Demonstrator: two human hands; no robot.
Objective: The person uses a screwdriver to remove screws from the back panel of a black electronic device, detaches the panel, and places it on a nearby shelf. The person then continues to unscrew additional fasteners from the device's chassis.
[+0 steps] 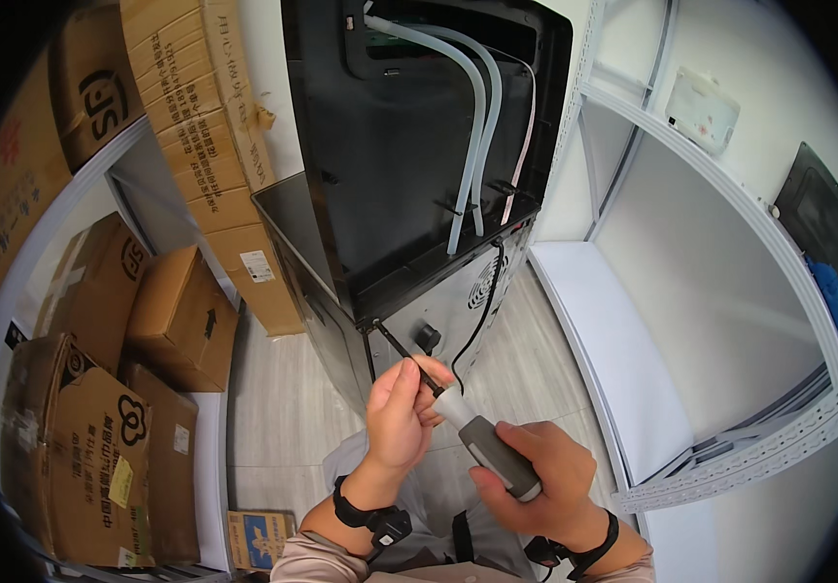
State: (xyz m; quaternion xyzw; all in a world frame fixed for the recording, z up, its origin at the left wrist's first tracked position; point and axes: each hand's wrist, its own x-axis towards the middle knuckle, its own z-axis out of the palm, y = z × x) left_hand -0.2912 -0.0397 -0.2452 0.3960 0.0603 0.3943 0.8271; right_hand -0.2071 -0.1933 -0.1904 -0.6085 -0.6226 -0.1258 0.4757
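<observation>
A screwdriver with a thick grey handle, a pale collar and a long dark shaft slants up and to the left. My right hand is wrapped round its handle. Near the collar, the fingers of my left hand are closed round the shaft. The tip meets the upper left corner of the metal back panel on a tall black machine. Two translucent hoses and a thin white strip run down its open upper back. A black power cord hangs from the panel.
Cardboard boxes fill the shelf on the left, and a tall carton leans beside the machine. A white metal shelf stands on the right, with a black panel and a white plastic part. A small box lies at lower left.
</observation>
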